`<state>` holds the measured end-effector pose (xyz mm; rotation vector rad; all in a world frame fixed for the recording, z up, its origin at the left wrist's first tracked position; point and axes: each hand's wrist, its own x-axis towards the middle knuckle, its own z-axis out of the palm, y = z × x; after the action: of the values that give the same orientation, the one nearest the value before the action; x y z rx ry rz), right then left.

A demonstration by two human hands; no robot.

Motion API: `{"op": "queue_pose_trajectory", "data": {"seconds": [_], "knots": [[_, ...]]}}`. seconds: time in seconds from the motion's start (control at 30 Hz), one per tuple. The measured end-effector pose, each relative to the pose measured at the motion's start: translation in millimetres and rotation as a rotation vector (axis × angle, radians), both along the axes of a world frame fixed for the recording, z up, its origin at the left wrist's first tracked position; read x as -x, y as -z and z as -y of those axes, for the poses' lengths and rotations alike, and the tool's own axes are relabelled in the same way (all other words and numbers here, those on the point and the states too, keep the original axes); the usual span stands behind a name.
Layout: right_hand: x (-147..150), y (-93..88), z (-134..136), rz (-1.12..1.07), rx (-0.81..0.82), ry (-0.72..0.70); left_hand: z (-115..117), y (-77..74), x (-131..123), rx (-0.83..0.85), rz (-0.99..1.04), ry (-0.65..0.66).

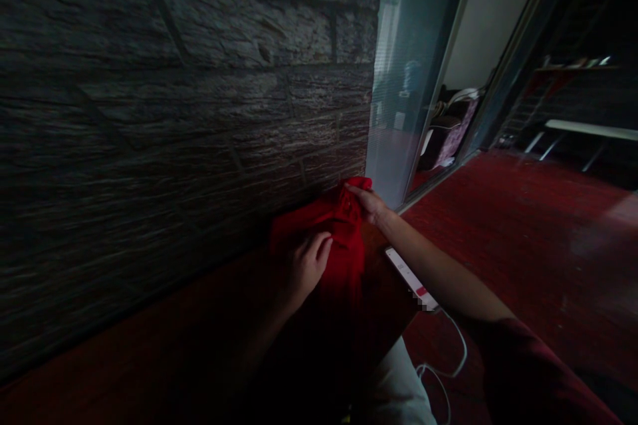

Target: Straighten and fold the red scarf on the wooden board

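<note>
A bunched red cloth [345, 259] lies on the dark table against the wall, with folds rising at its far end. My right hand [369, 203] grips that raised far end, thumb on top. Nearer to me, my left hand [312, 261] has its fingers curled, thumb and fingertips together at a fold of the same cloth. Shadow hides the cloth's lower part, so its exact kind is unclear. Just under my right forearm lies a phone [406, 272] with a lit screen.
A rough stone-block wall [224, 80] runs along the table's left side. Beyond it stand a glass panel [401, 73] and a doorway with a chair-like item inside. A white cable [464, 345] hangs from the phone's end. A white bench [593, 128] stands across the red floor [548, 232].
</note>
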<state>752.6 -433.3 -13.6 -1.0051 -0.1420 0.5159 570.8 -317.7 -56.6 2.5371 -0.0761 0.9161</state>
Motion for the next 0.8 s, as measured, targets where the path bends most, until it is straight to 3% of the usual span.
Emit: {"op": "queue_pose_trajectory", "data": {"seconds": [0.2, 0.47, 0.6, 0.8], "knots": [[0.9, 3.5, -0.5, -0.088, 0.005, -0.065, 2.6, 2.9, -0.5, 0.164, 0.053, -0.009], [-4.5, 4.4, -0.9, -0.107, 0.027, -0.117, 8.5, 20.2, 5.0, -0.01, -0.188, 0.184], [-9.5, 6.3, -0.1, -0.093, 0.028, -0.174, 8.1, 21.4, -6.4, 0.046, -0.295, 0.134], [-8.4, 8.1, -0.4, -0.041, 0.107, -0.239, 6.6, 22.2, -33.6, 0.144, -0.291, -0.01]]}}
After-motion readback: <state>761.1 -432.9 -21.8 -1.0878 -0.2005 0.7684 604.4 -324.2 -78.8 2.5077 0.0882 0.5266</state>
